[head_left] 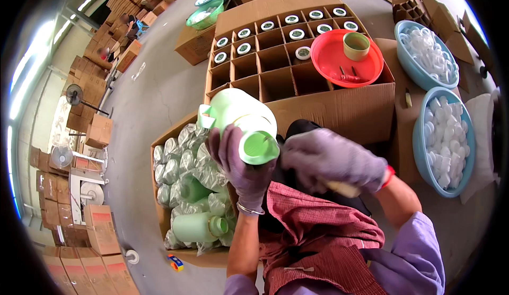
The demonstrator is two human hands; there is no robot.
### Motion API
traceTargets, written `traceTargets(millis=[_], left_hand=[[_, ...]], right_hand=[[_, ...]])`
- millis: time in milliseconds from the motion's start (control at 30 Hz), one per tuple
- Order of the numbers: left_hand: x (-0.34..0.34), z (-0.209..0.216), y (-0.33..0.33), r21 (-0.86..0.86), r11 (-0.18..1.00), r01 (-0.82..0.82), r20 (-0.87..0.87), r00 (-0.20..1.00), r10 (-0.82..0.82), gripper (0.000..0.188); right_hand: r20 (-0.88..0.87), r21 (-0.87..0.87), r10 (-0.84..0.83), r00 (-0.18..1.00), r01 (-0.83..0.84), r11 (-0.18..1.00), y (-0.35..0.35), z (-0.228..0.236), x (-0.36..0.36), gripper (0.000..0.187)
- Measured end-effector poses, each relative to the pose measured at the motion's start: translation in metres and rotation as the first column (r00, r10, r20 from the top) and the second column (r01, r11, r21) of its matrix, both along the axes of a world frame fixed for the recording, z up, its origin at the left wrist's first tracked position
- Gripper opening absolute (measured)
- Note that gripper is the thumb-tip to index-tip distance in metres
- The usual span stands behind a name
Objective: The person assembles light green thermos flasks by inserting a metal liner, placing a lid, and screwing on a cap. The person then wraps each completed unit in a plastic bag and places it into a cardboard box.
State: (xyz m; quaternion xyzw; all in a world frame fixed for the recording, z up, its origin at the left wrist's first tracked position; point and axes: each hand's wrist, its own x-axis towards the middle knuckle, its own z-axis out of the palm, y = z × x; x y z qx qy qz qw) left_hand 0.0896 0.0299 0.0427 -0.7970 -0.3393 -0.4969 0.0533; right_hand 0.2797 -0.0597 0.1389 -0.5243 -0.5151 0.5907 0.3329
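My left hand [241, 167], in a grey-purple glove, is closed around a pale green plastic jug [238, 109]. The jug is tilted, with its spouted mouth facing me and its handle at the left. Close beside the mouth, my gloved right hand [331, 159] is curled and smeared by motion. A tan, handle-like end [343, 189] sticks out beneath it; what kind of tool this is cannot be made out. To the left, an open carton [159, 191] holds several plastic-wrapped green jugs. One unwrapped green jug [196, 227] lies on top of them.
Ahead stands a divided carton [339, 106] with white-lidded items [297, 34] in several cells. On its right corner rests a red basin [328, 56] with a green cup [356, 45]. Blue basins [424, 152] of white plastic parts stand right. A tape roll [175, 263] lies on the floor.
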Motion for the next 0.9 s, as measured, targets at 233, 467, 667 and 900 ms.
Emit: traceTargets(millis=[233, 467, 667, 900], left_hand=[[0.012, 0.03, -0.009, -0.293, 0.841, 0.454, 0.773, 0.63, -0.07, 0.077], [-0.031, -0.041, -0.056, -0.489, 0.509, 0.708, 0.823, 0.567, 0.002, 0.072], [-0.052, -0.023, -0.045, -0.422, 0.133, 0.897, 0.905, 0.409, 0.115, 0.075], [-0.05, -0.014, -0.047, -0.777, 0.215, 0.592, 0.584, 0.805, -0.106, 0.044]], right_hand=[[0.665, 0.624, -0.654, 0.361, 0.213, 0.752, 0.081, -0.089, 0.133, 0.044], [-0.356, 0.381, -0.549, 0.756, 0.654, 0.653, 0.067, -0.049, 0.046, 0.044], [0.4, 0.872, -0.342, 0.85, -0.238, 0.429, 0.014, -0.047, -0.012, 0.024], [0.266, 0.843, -0.07, 0.961, -0.197, 0.501, -0.011, -0.099, 0.003, 0.022]])
